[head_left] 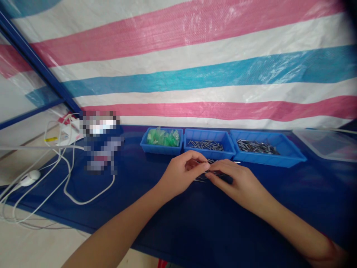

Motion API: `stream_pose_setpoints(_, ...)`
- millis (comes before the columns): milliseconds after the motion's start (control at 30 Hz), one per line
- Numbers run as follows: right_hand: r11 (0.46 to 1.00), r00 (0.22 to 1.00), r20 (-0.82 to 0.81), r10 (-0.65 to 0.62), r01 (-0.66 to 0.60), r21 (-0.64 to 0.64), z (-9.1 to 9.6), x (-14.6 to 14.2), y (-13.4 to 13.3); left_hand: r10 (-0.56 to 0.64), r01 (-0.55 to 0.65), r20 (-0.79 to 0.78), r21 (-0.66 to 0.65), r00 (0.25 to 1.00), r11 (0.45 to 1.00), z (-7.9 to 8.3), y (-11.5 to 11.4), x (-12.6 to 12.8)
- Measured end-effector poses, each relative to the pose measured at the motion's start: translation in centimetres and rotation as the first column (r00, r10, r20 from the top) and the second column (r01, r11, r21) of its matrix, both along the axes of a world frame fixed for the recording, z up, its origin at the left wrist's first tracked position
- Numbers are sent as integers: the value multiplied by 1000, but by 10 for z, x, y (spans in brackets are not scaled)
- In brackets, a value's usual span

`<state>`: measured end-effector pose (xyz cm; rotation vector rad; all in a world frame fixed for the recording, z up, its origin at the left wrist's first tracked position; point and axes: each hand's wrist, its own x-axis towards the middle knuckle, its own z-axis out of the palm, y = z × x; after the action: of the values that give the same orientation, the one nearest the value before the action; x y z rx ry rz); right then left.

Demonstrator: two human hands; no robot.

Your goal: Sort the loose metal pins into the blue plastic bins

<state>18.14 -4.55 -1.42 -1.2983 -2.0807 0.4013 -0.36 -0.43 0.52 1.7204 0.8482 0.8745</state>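
Head view shows my left hand (181, 174) and right hand (240, 183) meeting fingertip to fingertip on the blue table cover (192, 227), over a small scatter of thin metal pins (201, 179). Both hands are pinched narrow, fingers curled; whether either actually grips a pin I cannot tell. Just behind them stand three blue bins in a row: the left bin (160, 150) holds green plastic pieces (163, 137), the middle bin (209, 153) and right bin (267, 160) hold more pins. A white cable (83, 201) lies well to my left
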Motion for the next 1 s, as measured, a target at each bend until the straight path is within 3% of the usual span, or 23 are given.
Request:
stream_pose_setpoints(67,999,995,-86,-51,49,-20,-1,1,0,50,-37,122,-107,991,994,-4,0,3)
stream_pose_setpoints(167,987,964,-210,-161,157,-34,-3,3,0,111,-80,171,-176,979,981,-10,1,5)
stream_pose_setpoints(367,979,880,-430,-202,176,-100,-3,3,1,1,-1,10,-16,1000,1000,-18,-3,8)
stream_pose_setpoints(500,984,887,-425,-179,155,-92,-4,3,0,-1,8,-61,113,998,994,-19,-6,8)
stream_pose_setpoints(733,995,914,-394,-102,87,-54,-6,3,1,38,-34,-56,76,998,997,-22,-8,10)
stream_pose_setpoints(1000,999,927,-374,-27,34,12,-1,6,0,93,-91,-7,140,996,986,-23,-5,9)
